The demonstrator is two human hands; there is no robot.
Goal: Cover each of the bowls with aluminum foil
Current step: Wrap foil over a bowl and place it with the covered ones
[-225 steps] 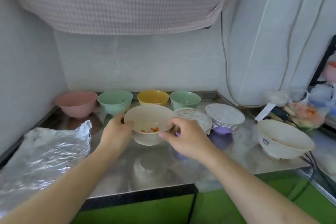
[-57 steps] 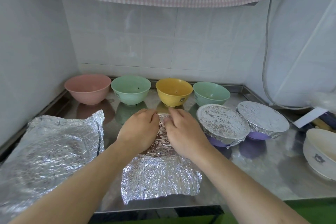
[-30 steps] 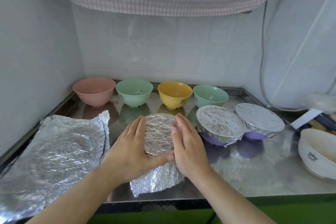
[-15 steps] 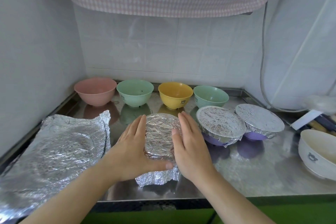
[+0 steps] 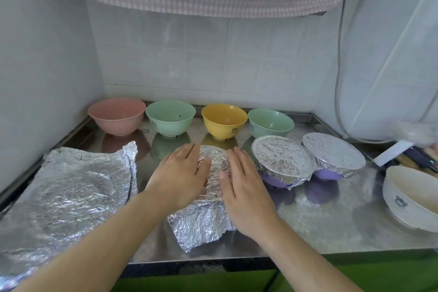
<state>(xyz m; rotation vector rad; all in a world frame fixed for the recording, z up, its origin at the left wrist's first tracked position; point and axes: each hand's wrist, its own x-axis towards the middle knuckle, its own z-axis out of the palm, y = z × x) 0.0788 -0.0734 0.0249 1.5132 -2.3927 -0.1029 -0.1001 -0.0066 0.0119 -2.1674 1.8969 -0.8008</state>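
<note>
Since half a second ago both hands have slid inward over the foil, and its near flap now juts out flat toward the desk edge instead of tucking under. The left hand's fingers [image 5: 189, 154] lie straight and flat on the crinkled silver aluminum foil sheet [image 5: 206, 220], gripping nothing; the right hand's fingers [image 5: 239, 161] lie equally flat on its other side. The left hand [image 5: 182, 178] and right hand [image 5: 244, 192] press the foil down on the hidden bowl, centre of the shiny steel desk [image 5: 331, 225]. Right of that foil stand two foil-capped purple bowls [image 5: 282, 161]; behind it, pink [image 5: 117, 116], green, yellow [image 5: 224, 121] and green bowls stand uncovered; left lies a stack of spare foil sheets [image 5: 66, 192].
</note>
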